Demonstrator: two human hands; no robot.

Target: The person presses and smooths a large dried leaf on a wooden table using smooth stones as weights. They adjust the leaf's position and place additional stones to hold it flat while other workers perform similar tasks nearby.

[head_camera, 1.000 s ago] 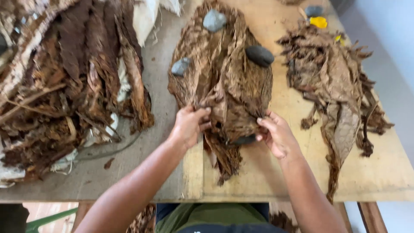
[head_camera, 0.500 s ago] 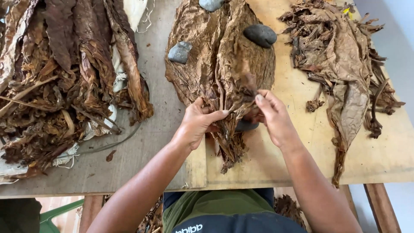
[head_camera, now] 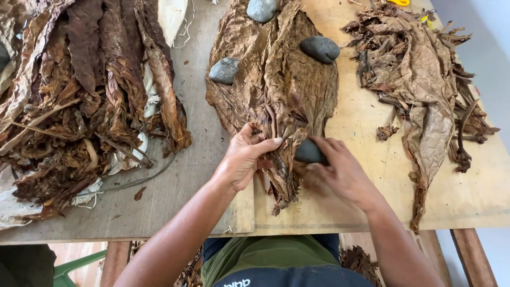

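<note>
A flat stack of dry brown leaves lies on the wooden table in front of me, weighted by smooth grey stones. My left hand pinches the gathered leaf stems at the stack's near end. Beside it, my right hand grips a dark stone resting on the stack's lower right edge. Two more stones sit higher on the leaves, one at the top edge.
A big heap of darker crumpled leaves on white cloth fills the left of the table. A smaller pile of torn leaves and stems lies at the right. A yellow object shows at the top edge. The table's front edge runs below my arms.
My right hand let go of the leaf stems and dropped onto the dark stone at the stack's lower edge. My left hand stayed on the stems. The view shifted slightly.
</note>
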